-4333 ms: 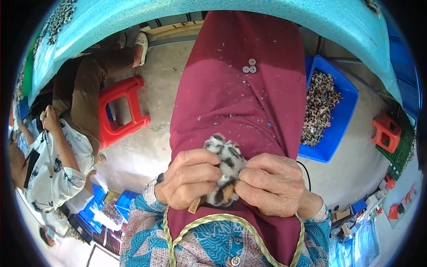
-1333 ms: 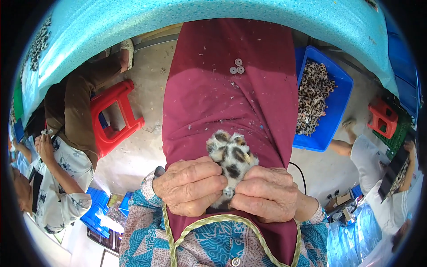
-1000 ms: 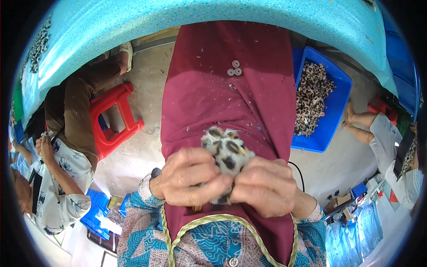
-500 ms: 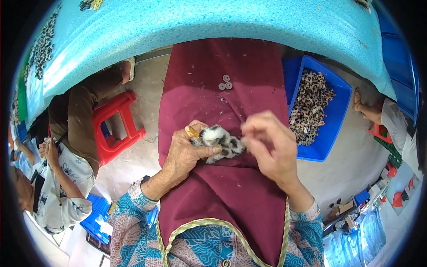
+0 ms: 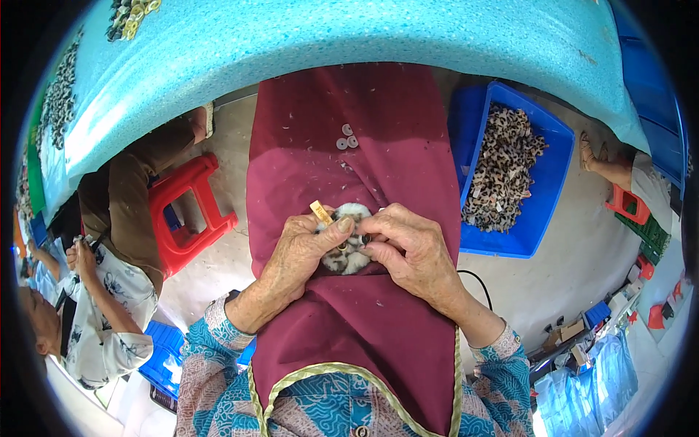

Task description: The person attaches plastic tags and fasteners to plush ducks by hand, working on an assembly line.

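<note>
nearest to my view, at the lower edge, i have the patterned shirt (image 5: 360,400) and the maroon apron (image 5: 349,320) spread over the lap, dotted with light fluff. just above the bib, between both hands and low over the apron, is the small furry piece (image 5: 348,262), white with dark patches. the left hand (image 5: 295,244) grips its left side, thumb laid across the fur; its other fingers are partly hidden behind. a yellowish strip (image 5: 321,213) sticks up by the left forefinger, and i can't tell whether it is worn there or fixed to the fur. the right hand (image 5: 408,247) has thumb and forefinger brought near each other at the fur's right edge, by a tiny dark spot; i can't tell whether they pinch anything.

farther along the apron i see three pale discs (image 5: 347,138) clustered together. off to the right, a blue bin (image 5: 557,175) holds a heap of spotted pieces (image 5: 506,167); to the left is a red stool (image 5: 200,244), with a co-worker (image 5: 116,353) seated beyond it. farthest up, the turquoise-covered surface (image 5: 349,33) carries small rings (image 5: 131,14) at its left.
</note>
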A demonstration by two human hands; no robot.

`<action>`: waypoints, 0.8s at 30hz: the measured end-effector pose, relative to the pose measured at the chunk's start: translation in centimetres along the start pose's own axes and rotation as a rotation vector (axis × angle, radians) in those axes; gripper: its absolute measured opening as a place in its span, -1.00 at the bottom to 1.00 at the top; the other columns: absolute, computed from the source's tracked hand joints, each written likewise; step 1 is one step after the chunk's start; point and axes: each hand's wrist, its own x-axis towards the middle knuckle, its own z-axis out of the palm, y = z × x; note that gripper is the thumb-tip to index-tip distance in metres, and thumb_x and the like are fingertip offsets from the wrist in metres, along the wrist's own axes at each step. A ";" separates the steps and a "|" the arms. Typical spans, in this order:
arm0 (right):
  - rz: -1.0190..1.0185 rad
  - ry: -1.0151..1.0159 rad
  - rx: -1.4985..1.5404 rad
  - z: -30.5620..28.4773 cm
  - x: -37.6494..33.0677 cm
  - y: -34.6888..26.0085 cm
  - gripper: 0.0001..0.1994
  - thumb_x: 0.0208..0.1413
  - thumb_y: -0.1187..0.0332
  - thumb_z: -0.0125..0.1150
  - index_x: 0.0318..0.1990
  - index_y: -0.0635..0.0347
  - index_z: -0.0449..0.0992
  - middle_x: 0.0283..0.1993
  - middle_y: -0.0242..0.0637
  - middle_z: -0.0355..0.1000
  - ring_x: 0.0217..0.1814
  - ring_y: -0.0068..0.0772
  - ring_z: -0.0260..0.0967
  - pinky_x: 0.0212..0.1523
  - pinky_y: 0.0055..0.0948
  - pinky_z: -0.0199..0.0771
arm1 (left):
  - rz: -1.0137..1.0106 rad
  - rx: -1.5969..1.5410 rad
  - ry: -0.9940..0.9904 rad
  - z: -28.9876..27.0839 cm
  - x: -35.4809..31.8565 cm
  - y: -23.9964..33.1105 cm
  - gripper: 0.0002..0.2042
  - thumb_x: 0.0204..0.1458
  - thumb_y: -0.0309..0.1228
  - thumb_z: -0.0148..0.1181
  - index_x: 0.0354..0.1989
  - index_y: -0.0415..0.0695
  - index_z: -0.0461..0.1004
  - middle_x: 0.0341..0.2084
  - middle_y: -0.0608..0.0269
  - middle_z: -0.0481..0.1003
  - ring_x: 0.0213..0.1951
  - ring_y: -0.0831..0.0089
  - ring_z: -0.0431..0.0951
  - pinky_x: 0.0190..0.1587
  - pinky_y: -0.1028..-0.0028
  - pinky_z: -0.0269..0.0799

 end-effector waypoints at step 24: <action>0.173 0.325 0.409 1.7 2.6 2.1 -0.86 0.10 0.41 0.11 -0.30 0.29 0.33 -0.61 -0.39 0.32 -0.54 -0.70 0.19 -0.52 -0.59 0.22 | -0.153 -0.618 -0.427 -0.5 3.3 -2.2 -0.63 -0.08 -0.53 0.21 -0.04 -0.25 0.36 -0.23 0.19 0.50 -0.14 0.33 0.50 0.01 0.32 0.38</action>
